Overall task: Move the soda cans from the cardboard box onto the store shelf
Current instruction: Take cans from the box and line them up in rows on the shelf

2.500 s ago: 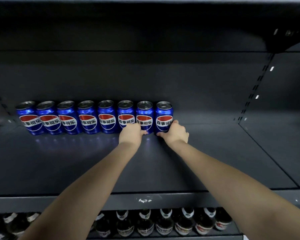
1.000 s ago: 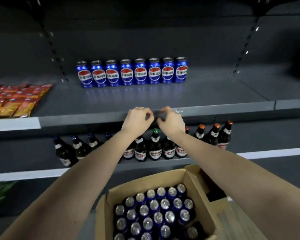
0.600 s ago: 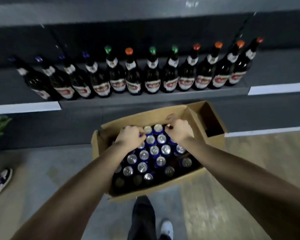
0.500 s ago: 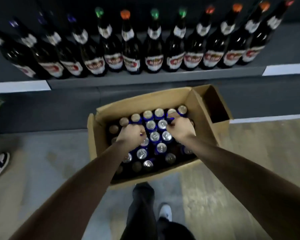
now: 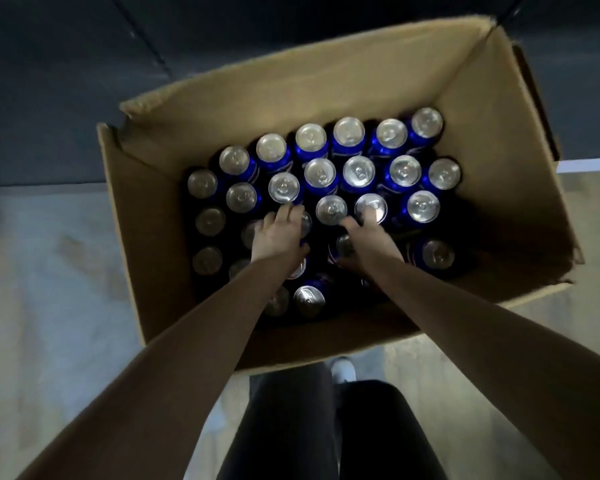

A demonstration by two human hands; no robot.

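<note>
An open cardboard box (image 5: 291, 84) stands on the floor below me, packed with several upright blue soda cans (image 5: 359, 173) with silver tops. Both my hands are down inside it. My left hand (image 5: 278, 235) covers a can (image 5: 305, 220) in the middle of the box, fingers and thumb curled round it. My right hand (image 5: 373, 239) is curled round a neighbouring can (image 5: 343, 244), with one fingertip lying on the top of the can behind it (image 5: 371, 207). The shelf and the cans placed on it are out of view.
The dark base of the shelving unit (image 5: 84, 81) runs along the top of the view behind the box. My legs in dark trousers (image 5: 291, 427) and a white shoe (image 5: 342, 370) are just in front of the box, on a pale floor (image 5: 49, 289).
My hands left the cans on the shelf and dropped into the box. My view swung from the shelf down past the bottles to the box, and my hands now close round two cans.
</note>
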